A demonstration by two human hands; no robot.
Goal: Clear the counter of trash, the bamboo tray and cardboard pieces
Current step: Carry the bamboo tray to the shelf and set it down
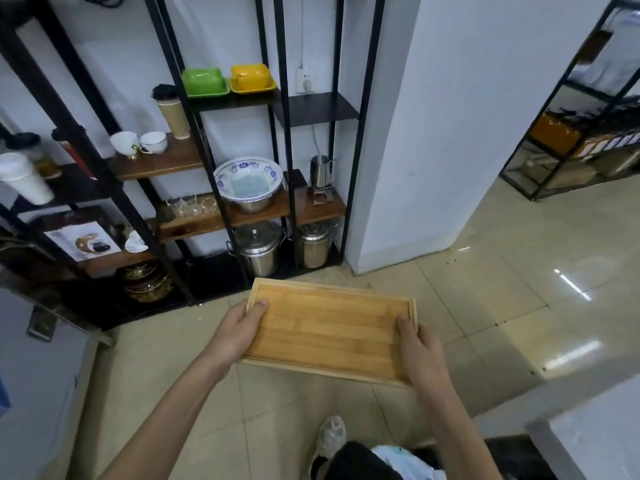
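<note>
The bamboo tray [329, 332] was up in the air over the tiled floor [485, 271], flat and face up, between both hands. The left hand [239, 330] had its grip pinching the tray's left short edge, thumb on top. The right hand [420, 351] pinched the right short edge the same way. A black shelf rack [221, 188] stood just beyond it.

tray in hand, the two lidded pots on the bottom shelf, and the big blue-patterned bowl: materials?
Bamboo tray: looks like bamboo, with pale strip grain and a matte or lightly sealed finish.
Two lidded pots: likely stainless steel, silvery and reflective.
Blue-patterned bowl: glossy white with blue print, so glazed ceramic or enamel; I cannot tell which. It sits in a metal-looking basin.
</note>
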